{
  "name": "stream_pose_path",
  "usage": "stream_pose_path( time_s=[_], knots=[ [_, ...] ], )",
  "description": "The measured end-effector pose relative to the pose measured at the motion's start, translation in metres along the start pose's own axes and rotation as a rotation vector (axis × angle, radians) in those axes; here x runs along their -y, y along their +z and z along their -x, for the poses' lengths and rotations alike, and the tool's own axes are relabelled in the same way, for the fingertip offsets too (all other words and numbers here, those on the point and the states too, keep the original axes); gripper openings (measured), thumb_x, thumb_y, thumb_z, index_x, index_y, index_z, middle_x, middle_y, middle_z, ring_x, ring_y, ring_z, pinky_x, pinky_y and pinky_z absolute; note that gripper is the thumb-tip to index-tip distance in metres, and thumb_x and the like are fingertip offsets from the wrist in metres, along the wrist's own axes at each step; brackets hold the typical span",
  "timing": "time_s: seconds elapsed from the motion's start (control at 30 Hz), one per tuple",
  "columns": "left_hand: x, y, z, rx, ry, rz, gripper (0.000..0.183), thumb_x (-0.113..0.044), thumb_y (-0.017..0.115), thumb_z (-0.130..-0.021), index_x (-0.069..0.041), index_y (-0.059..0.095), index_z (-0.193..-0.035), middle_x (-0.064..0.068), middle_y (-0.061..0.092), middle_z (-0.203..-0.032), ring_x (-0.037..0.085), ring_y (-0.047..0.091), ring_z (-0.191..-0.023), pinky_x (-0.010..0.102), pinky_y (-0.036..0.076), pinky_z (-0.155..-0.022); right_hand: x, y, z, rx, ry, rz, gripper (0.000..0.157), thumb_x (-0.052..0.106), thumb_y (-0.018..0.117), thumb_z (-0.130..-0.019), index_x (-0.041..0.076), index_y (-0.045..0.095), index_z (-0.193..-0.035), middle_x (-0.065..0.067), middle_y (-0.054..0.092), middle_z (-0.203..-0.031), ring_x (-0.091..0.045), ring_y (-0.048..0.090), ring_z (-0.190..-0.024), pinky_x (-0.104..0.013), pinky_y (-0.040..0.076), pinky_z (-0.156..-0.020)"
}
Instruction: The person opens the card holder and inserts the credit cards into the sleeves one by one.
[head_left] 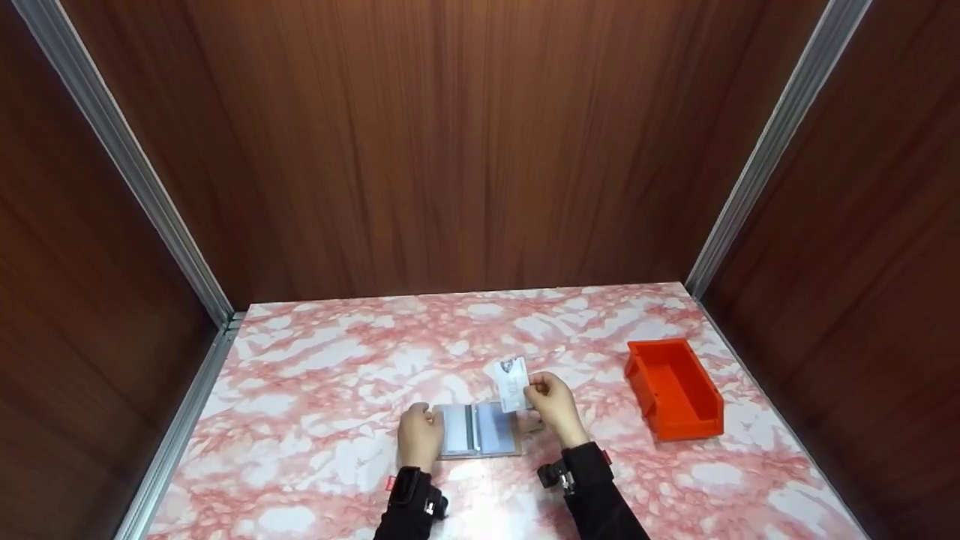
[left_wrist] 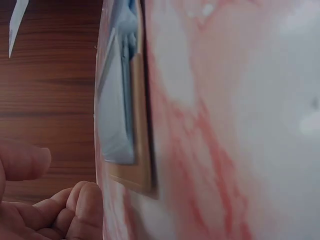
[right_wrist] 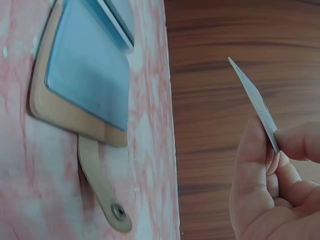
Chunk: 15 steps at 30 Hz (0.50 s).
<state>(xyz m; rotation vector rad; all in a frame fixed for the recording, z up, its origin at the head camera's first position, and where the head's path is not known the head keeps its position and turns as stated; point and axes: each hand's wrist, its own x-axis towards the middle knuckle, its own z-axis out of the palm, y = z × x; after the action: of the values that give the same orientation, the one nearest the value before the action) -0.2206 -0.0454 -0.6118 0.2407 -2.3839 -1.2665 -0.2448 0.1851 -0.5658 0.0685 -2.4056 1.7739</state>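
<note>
A card holder (head_left: 495, 433) with a tan cover and clear plastic sleeves lies opened out on the table. Its strap with a metal snap (right_wrist: 118, 211) sticks out on the right side. My right hand (head_left: 553, 401) pinches a white card (head_left: 511, 384) between thumb and fingers, raised above the holder's right half. A dark printed picture shows near the card's top. Beside the holder's left edge is my left hand (head_left: 420, 435); in the left wrist view its thumb (left_wrist: 25, 160) stands apart from loosely bent fingers, with nothing held between them.
An orange-red open bin (head_left: 679, 390) stands on the right of the table. The tabletop (head_left: 322, 375) has a pink and white marbled pattern. Wood-grain panels (head_left: 450, 150) with metal corner rails enclose the back and sides.
</note>
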Motion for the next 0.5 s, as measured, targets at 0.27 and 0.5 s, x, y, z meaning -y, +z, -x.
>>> stream_pose_path(
  time_s=[0.27,0.5],
  knots=[
    [-0.029,0.006,0.005,0.038,0.060,0.132,0.018,0.000,0.068,-0.085,0.008,0.067,-0.101,0.014,0.068,-0.085,0.031,0.068,-0.080,0.044,0.054,-0.076,0.001,0.011,0.004,0.017,-0.056,0.062,0.014,-0.002,0.062,-0.086,-0.010,0.063,-0.098,-0.010,0.062,-0.086,-0.018,0.057,-0.080,-0.027,0.052,-0.067],
    [-0.044,0.011,0.010,0.095,0.038,0.195,0.018,-0.006,0.069,-0.087,0.007,0.069,-0.100,0.014,0.071,-0.086,0.031,0.068,-0.082,0.041,0.056,-0.074,0.002,0.018,0.010,0.073,-0.058,0.024,0.012,-0.005,0.063,-0.084,-0.008,0.061,-0.095,-0.007,0.057,-0.083,-0.016,0.053,-0.076,-0.023,0.049,-0.064]
  ],
)
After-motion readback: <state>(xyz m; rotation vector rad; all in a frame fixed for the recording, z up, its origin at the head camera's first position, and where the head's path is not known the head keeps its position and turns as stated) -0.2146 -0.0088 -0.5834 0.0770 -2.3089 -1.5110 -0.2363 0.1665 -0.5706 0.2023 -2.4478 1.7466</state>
